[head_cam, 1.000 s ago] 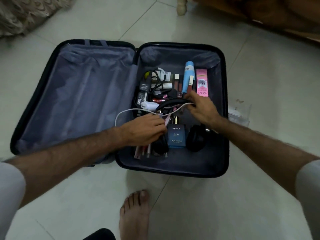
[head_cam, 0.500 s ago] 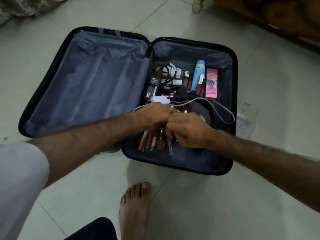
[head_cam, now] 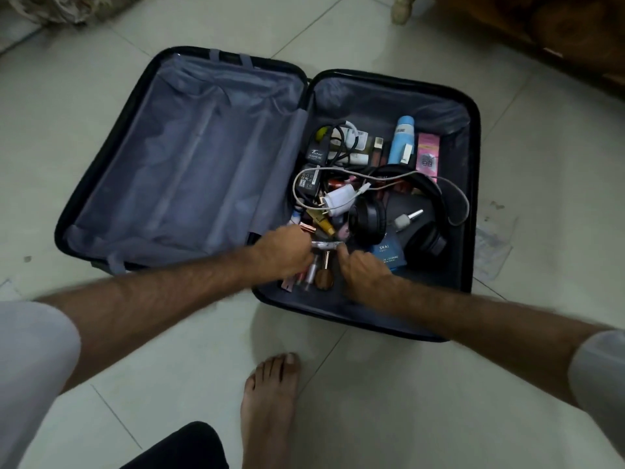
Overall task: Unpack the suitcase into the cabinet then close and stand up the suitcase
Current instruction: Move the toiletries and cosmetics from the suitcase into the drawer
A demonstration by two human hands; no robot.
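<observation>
A black suitcase [head_cam: 475, 164] lies open on the tiled floor; its left half shows only grey lining [head_cam: 203, 164]. The right half holds black headphones [head_cam: 426, 187], a white charger [head_cam: 340, 198] with its cable, a black adapter [head_cam: 316, 152], a blue spray can [head_cam: 402, 137], a pink box [head_cam: 429, 154] and a blue cologne box [head_cam: 389, 255]. At the near edge my left hand [head_cam: 284, 252] curls over a bundle of cosmetic sticks [head_cam: 313, 272]. My right hand [head_cam: 365, 269] pinches the other end of a silver tube [head_cam: 326, 245] that spans between both hands.
My bare foot [head_cam: 270, 401] stands on the tiles just in front of the suitcase. A clear plastic bag [head_cam: 493, 245] lies on the floor by its right side. Dark wooden furniture [head_cam: 558, 28] and a pale furniture leg [head_cam: 402, 8] are at the back right.
My hands let go of the headphones and cable, which now lie further back in the case. Both hands dropped to the cosmetic sticks at the near edge and drew slightly apart.
</observation>
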